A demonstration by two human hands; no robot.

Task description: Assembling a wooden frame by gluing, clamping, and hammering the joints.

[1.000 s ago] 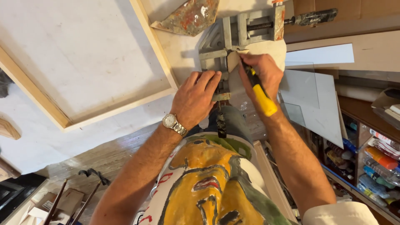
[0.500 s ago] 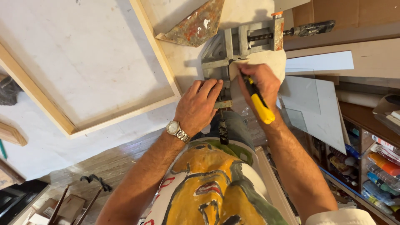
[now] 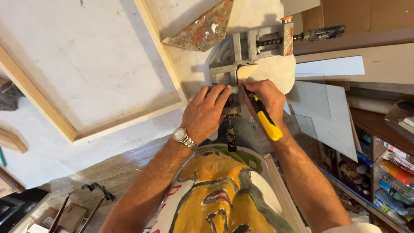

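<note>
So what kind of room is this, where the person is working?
Probably an art studio or framing workshop. A stretched canvas frame lies on the table, a metal corner clamp holds wood pieces, and paint tubes fill shelves on the right. The right hand holds a yellow-handled knife.

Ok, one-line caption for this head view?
Left hand steadies a grey metal corner clamp while the right hand works a yellow-and-black utility knife at it.

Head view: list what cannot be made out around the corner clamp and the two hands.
- Utility knife tip: hidden by the right hand and the wood strip.
- Corner clamp near jaw: covered by left hand fingers.
- Clamp's lower handle: partly behind the hands.
- Stretcher frame: cut off by the top and left edges.
</note>
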